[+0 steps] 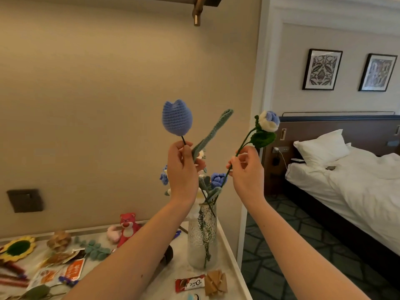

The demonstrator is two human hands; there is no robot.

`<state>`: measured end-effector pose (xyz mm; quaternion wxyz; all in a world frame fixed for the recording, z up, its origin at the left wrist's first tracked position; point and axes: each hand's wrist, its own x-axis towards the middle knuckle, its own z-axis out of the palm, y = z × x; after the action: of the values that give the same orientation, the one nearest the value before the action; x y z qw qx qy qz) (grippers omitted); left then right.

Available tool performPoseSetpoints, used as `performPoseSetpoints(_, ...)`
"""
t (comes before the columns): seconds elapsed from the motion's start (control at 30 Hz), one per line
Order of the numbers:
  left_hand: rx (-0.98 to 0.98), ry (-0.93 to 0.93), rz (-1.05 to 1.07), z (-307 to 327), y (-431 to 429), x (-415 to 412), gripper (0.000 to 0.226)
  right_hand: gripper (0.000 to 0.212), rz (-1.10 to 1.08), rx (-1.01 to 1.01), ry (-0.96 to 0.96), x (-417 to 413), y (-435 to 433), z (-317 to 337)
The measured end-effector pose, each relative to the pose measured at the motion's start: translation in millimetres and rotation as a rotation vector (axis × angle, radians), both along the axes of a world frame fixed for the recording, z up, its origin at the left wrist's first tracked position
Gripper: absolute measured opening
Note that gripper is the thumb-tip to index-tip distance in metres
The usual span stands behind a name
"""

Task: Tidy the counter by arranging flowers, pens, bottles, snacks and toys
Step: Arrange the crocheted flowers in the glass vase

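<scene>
Left hand raised above counter, fingers curled round thin stem of blue crochet tulip; long green knitted leaf angles toward 1 o'clock from grip. Right hand pinches stem of blue-white crochet rose between thumb and fingertips, bloom leaning toward 1 o'clock. Glass vase at 6 o'clock below both hands, holding other knitted flowers. Red bear toy at 9 o'clock of vase; chocolate bar at 6 o'clock of vase.

Single head-worn view, forward and slightly down, close over counter
</scene>
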<state>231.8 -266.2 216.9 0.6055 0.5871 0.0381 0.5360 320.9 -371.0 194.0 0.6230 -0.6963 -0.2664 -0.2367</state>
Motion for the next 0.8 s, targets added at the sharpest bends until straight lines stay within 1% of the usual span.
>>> performPoseSetpoints(0.2,0.036,-0.009,0.016,1.7,-1.2,10.6,0.016,0.014,0.047,0.027,-0.034,13.2,11.1,7.6)
performPoseSetpoints(0.37,0.077,-0.009,0.037,-0.1,-1.2,17.3,0.014,0.01,0.095,-0.003,-0.013,19.4,12.1,8.0)
performPoseSetpoints(0.57,0.081,-0.008,0.038,-0.9,-0.3,15.8,0.014,0.01,0.094,0.031,-0.026,20.1,14.0,6.8)
performPoseSetpoints(0.67,0.09,-0.008,0.042,-0.5,1.1,13.1,0.014,0.009,0.132,-0.044,0.003,19.9,16.7,3.0)
performPoseSetpoints(0.8,0.098,-0.023,0.035,0.9,4.0,7.5,0.015,0.02,0.109,-0.208,0.027,14.8,17.6,-21.8)
